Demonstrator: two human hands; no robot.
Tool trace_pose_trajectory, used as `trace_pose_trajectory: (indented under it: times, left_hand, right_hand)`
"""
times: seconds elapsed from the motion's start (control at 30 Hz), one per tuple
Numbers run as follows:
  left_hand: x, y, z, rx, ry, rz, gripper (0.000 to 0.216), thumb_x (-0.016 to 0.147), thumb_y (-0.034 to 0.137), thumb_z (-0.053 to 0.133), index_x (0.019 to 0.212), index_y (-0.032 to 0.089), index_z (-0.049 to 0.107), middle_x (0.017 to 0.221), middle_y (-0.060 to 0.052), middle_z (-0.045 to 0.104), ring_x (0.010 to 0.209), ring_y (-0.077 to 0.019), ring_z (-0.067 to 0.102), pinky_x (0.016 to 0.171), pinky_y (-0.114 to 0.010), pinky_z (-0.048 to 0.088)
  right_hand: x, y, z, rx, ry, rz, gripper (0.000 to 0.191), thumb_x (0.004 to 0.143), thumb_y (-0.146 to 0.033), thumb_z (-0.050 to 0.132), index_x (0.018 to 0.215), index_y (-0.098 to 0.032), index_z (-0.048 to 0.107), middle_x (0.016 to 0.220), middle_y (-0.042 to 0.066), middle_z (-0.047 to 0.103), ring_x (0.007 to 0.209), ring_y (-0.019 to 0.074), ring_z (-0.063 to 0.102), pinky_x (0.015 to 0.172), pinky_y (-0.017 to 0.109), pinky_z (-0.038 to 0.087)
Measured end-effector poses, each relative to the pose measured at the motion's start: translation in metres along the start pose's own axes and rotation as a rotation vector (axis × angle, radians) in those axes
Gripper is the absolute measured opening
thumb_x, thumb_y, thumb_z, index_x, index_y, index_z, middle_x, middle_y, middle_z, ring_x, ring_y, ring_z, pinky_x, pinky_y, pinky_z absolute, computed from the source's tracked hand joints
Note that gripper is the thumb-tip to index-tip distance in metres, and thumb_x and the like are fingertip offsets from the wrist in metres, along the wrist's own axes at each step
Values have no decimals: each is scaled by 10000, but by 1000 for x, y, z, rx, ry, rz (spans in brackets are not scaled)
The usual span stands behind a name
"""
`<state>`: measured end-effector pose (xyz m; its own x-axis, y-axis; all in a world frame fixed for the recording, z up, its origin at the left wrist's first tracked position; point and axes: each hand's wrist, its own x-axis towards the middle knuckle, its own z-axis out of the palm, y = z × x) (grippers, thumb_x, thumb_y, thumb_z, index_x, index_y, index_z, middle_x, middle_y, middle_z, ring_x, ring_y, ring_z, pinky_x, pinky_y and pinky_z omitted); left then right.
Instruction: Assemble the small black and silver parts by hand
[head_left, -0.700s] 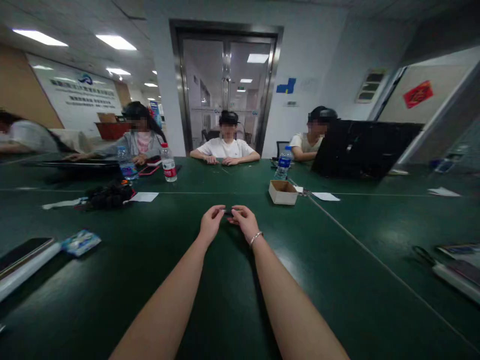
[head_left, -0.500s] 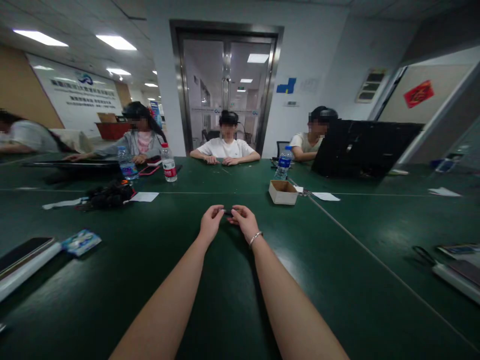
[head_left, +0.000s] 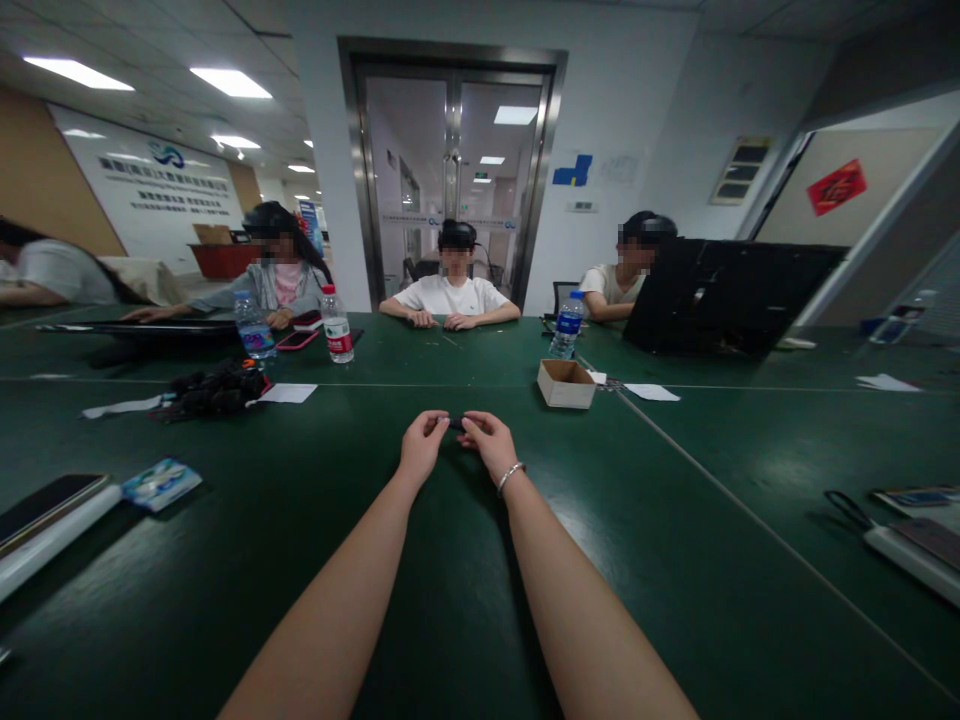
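My left hand (head_left: 421, 447) and my right hand (head_left: 489, 444) meet fingertip to fingertip low over the dark green table (head_left: 675, 560), both arms stretched forward. Between the pinched fingers sits a small dark object (head_left: 456, 423), too small to name. A thin bracelet (head_left: 512, 474) circles my right wrist. The nearest other item is a small open cardboard box (head_left: 566, 384), up and to the right of my hands.
Three people sit across the table, a fourth at far left. Water bottles (head_left: 337, 326) (head_left: 565, 328) (head_left: 253, 326), a black laptop (head_left: 720, 297), a dark bundle (head_left: 214, 390), paper slips (head_left: 289, 394), a phone (head_left: 45, 500) and a blue packet (head_left: 160, 483) lie around.
None beyond a slight shift of the head view; both hands stay pinched together in the same spot.
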<state>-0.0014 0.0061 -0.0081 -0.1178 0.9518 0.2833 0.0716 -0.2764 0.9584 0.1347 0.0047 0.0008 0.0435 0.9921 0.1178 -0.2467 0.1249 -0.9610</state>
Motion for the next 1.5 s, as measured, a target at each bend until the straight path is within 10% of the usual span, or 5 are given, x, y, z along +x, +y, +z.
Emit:
trace_pose_trajectory:
  times: [1.2, 1.5]
  left_hand:
    - [-8, 22, -6, 228, 4, -75, 419, 709, 585, 537, 625, 179, 597, 603, -10, 585, 571, -145, 505, 568, -255, 345]
    - [-8, 22, -4, 170, -26, -30, 390, 728, 542, 538, 598, 175, 564, 575, 10, 539, 575, -130, 486, 585, -250, 354]
  right_hand:
    - [-3, -4, -7, 36, -99, -24, 423, 541, -276, 767, 927, -158, 640, 931, 49, 666, 663, 123, 652, 648, 264, 536]
    - [-3, -5, -5, 116, -70, 9, 354, 585, -334, 755, 856, -141, 635, 678, 5, 661, 562, 114, 645, 587, 234, 530]
